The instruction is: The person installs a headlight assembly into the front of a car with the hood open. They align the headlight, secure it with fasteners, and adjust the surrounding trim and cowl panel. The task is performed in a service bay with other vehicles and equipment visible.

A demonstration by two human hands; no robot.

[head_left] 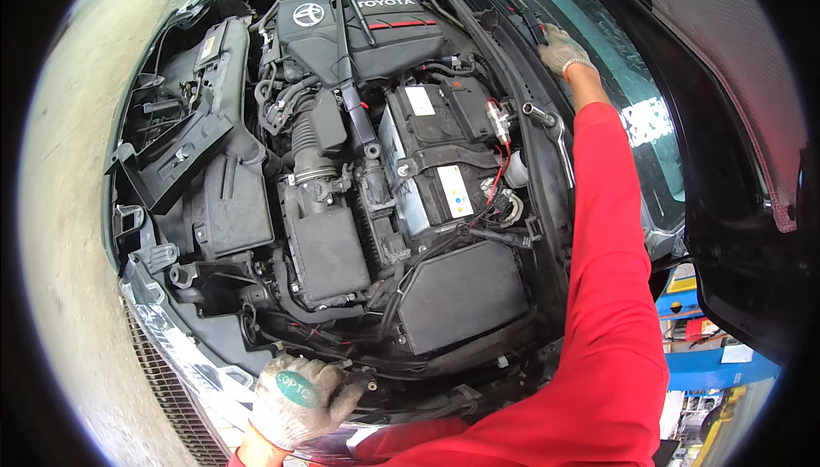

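Observation:
At the car's near fender edge, my left hand wears a knitted work glove with a green patch. Its fingers are curled, and a small dark piece with a light round end shows beside the fingertips. Whether that piece is in the grip is unclear. My right arm stretches far up to the base of the windshield. There my gloved right hand closes around a dark part that is mostly hidden. A chrome ratchet with a socket lies on the cowl edge, nearer than that hand.
Two black wiper arms lie across the engine cover. The battery, a black box lid and the air filter box fill the bay. The raised hood is at right. A floor grate runs at left.

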